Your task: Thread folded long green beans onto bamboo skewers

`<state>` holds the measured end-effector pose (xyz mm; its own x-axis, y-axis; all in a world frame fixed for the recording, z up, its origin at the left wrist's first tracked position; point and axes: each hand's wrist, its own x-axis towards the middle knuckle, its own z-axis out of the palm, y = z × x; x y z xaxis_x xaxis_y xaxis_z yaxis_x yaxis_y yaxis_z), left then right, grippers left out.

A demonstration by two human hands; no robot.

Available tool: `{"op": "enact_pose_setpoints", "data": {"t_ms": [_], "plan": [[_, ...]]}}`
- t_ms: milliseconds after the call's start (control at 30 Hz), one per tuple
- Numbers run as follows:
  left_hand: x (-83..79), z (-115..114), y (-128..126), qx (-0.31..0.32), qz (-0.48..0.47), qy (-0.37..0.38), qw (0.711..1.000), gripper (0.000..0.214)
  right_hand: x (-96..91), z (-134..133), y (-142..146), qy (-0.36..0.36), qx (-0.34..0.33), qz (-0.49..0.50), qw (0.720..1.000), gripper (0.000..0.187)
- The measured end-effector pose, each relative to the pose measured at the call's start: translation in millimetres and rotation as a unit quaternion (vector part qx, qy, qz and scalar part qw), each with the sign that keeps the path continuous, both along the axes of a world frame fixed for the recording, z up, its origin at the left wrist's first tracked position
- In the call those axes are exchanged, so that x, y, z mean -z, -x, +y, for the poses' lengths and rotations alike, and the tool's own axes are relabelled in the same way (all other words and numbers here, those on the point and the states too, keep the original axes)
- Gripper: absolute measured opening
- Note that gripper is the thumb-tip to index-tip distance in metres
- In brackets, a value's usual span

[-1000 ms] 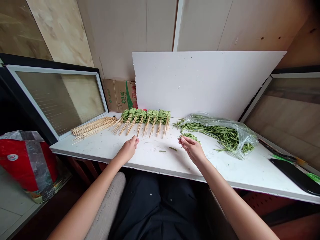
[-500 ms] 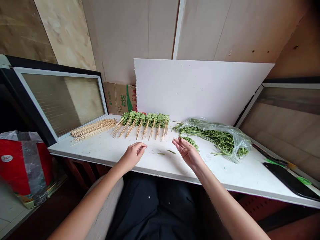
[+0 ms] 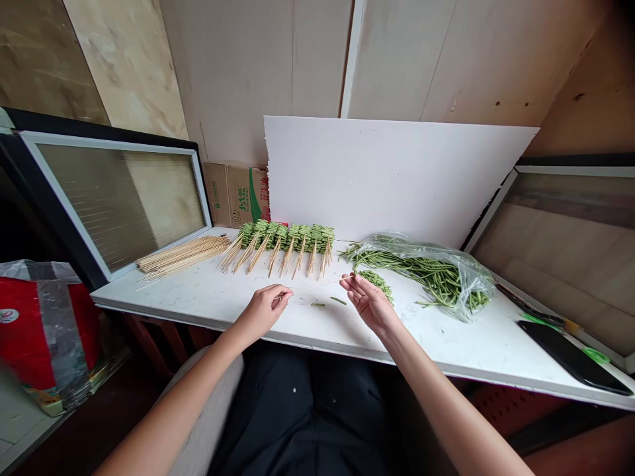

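Note:
A thin pale bamboo skewer [image 3: 325,284] spans the gap between my two hands above the white table. My left hand [image 3: 265,307] is closed in a pinch on its left end. Slightly curled, the fingers of my right hand [image 3: 368,301] grip the other end. Two short cut green bean pieces [image 3: 338,301] lie on the table below the stick. Partly behind my right hand is a pile of cut bean pieces [image 3: 378,283]. Further back, bundles of skewered beans [image 3: 312,237] stand in a row, bare stick ends pointing towards me.
Loose bamboo skewers [image 3: 183,254] lie in a heap at the left. Long green beans [image 3: 441,281] spill from a clear plastic bag [image 3: 469,277] at the right. A black phone [image 3: 573,354] rests near the right edge. A white board [image 3: 397,178] and a cardboard box [image 3: 243,192] stand behind.
The skewer now shows more clearly between my hands, its end at my right fingertips. Both hands stay almost in place; the view has shifted slightly.

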<state>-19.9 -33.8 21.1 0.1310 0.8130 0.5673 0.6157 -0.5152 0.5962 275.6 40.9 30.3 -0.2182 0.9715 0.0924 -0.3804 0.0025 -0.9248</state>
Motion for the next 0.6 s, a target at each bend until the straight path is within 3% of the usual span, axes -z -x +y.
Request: {"op": "enact_pose_setpoints", "data": {"t_ms": [600], "plan": [[2.2,0.5,1.1,-0.008,0.013,0.031,0.999,0.026,-0.4,-1.5,2.6,0.0,0.023,0.029,0.999,0.035]]}}
